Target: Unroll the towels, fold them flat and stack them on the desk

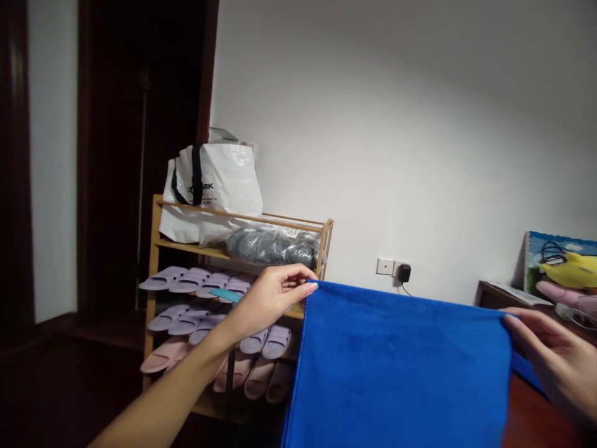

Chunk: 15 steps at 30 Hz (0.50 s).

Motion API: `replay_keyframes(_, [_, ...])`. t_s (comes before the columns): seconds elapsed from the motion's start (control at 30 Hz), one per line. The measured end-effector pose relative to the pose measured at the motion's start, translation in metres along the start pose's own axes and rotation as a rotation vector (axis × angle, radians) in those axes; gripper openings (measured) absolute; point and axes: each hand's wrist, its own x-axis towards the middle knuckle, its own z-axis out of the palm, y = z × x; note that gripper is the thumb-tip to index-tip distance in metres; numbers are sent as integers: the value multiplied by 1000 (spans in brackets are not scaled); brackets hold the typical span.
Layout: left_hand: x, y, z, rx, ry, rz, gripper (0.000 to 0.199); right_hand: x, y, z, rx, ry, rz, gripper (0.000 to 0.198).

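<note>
A blue cloth point(405, 367) hangs stretched between my two hands, its top edge nearly straight and sloping slightly down to the right. At its upper left corner my left hand point(275, 292) pinches the fabric between thumb and fingers. My right hand point(555, 348) grips the upper right corner in the same way. The lower part of the cloth runs out of the picture. Another strip of blue fabric point(527, 372) shows behind the cloth, below my right hand; I cannot tell whether it is the same piece.
Behind my left arm stands a wooden shoe rack point(156, 261) with several slippers point(186, 280). On its upper shelf are a white bag point(228, 180) and a plastic-wrapped grey bundle point(265, 246). A black plug point(403, 272) sits in the wall. At right, a yellow plush toy point(571, 270) lies on furniture.
</note>
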Motion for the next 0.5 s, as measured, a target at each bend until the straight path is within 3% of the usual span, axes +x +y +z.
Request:
replay_keyframes(0.1, [-3,-39,13,-17,-24,-42,17,0,17,23,102,-122,116,42])
replay_keyframes(0.27, [4,-123,47,33,-20,-107,20,8,72,74,116,-449,160,45])
replay_keyframes(0.5, [20,-216,94,287,54,-232,10,13,142,149,5,-565,155,52])
